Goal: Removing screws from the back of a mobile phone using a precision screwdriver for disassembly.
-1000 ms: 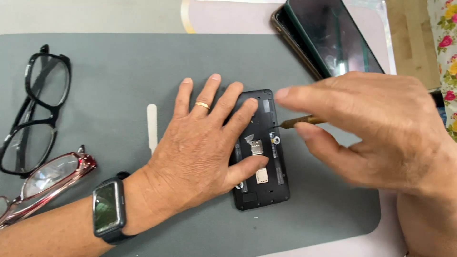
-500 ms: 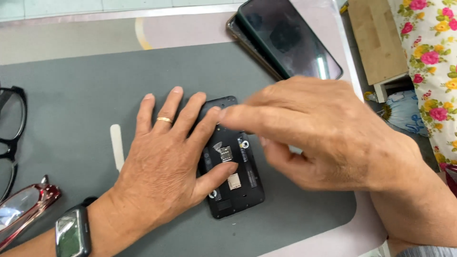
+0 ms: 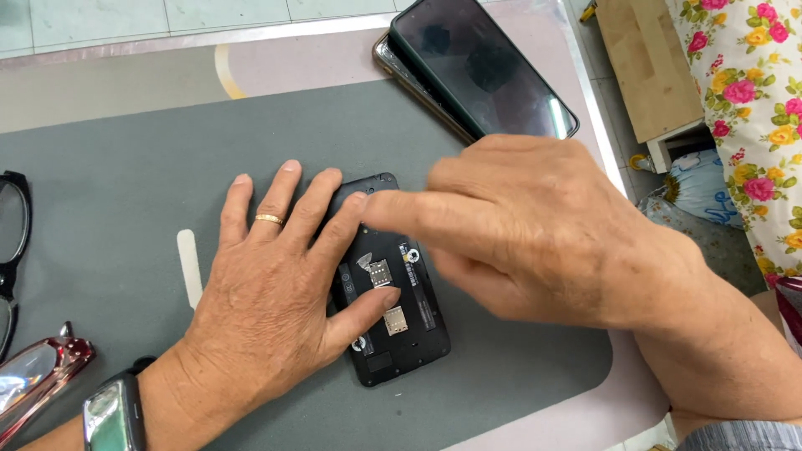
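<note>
At the left edge of the gray mat [image 3: 125, 150] lie black glasses [image 3: 12, 250] and red glasses [image 3: 38, 376]. A small white stick [image 3: 190, 266] lies on the mat just beside the left hand [image 3: 267, 309]. That hand lies flat with fingers spread, pressing down on an open phone [image 3: 393, 309] near the middle of the mat. The right hand [image 3: 535, 234] hangs over the phone's top and hides part of it; its fingers look bunched, but I cannot tell if they hold anything. Two dark phones [image 3: 480, 71] sit stacked at the mat's top right corner.
</note>
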